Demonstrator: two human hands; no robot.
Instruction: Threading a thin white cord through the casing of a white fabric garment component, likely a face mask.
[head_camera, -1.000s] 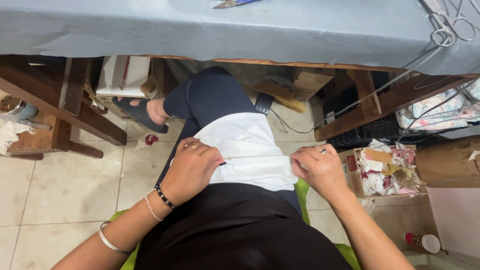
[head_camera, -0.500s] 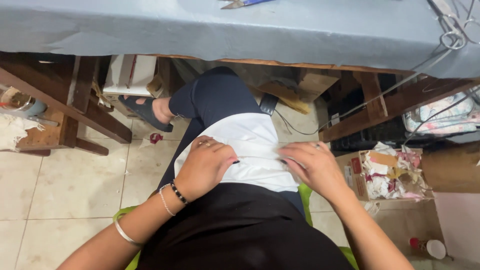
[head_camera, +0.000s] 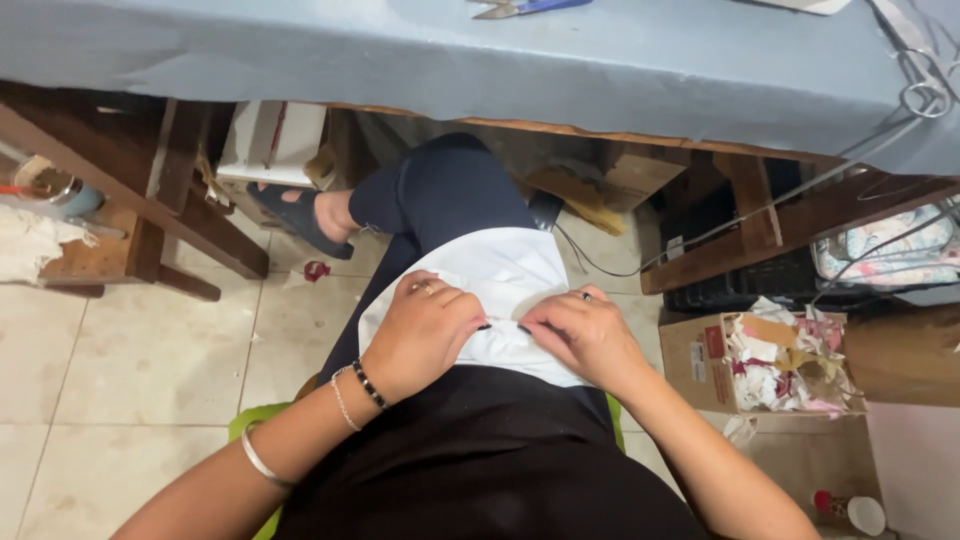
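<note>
Table (head_camera: 560, 70) overhangs white cloth (head_camera: 500, 275); scrap-filled cardboard box (head_camera: 700, 365) beside right hand (head_camera: 580, 335).

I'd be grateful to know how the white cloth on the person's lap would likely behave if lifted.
The white cloth would probably flop, since it drapes over the knee. It looks thin and light, bunching where the left hand and right hand pinch it. It is unlikely to roll or break.
</note>
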